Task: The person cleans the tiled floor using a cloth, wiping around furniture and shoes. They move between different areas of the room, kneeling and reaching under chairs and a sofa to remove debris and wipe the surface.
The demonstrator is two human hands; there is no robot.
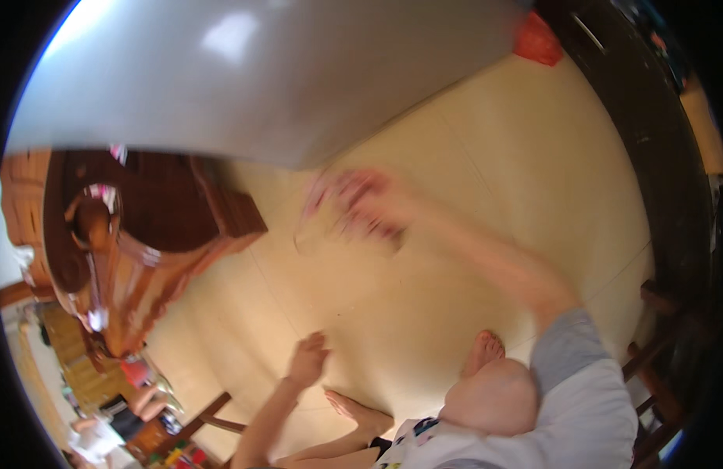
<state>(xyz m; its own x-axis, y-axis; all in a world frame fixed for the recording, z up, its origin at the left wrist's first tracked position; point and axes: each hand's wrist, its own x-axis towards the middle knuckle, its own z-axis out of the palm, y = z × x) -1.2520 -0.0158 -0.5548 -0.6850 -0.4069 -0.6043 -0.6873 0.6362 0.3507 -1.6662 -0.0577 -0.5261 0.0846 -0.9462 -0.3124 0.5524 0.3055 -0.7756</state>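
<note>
My right hand (pixel 391 196) is stretched out over the tiled floor, badly blurred. In its fingers is a pink and clear thing (pixel 323 196), maybe a plastic bag; the blur hides its exact kind. A thin curved edge of it trails at the left. Lower down, my left hand (pixel 309 357) hangs above the floor with nothing visible in it, thumb a little apart from the loosely bent fingers. My bare feet (pixel 358 410) are on the floor below.
A large grey smooth-sided appliance or cabinet (pixel 267 105) fills the top. Carved wooden furniture (pixel 232 217) stands left. A red plastic bag (pixel 537 41) lies by a dark cabinet (pixel 625 94). Wooden chair legs (pixel 654 352) are at right. Another person (pixel 121 422) is at lower left.
</note>
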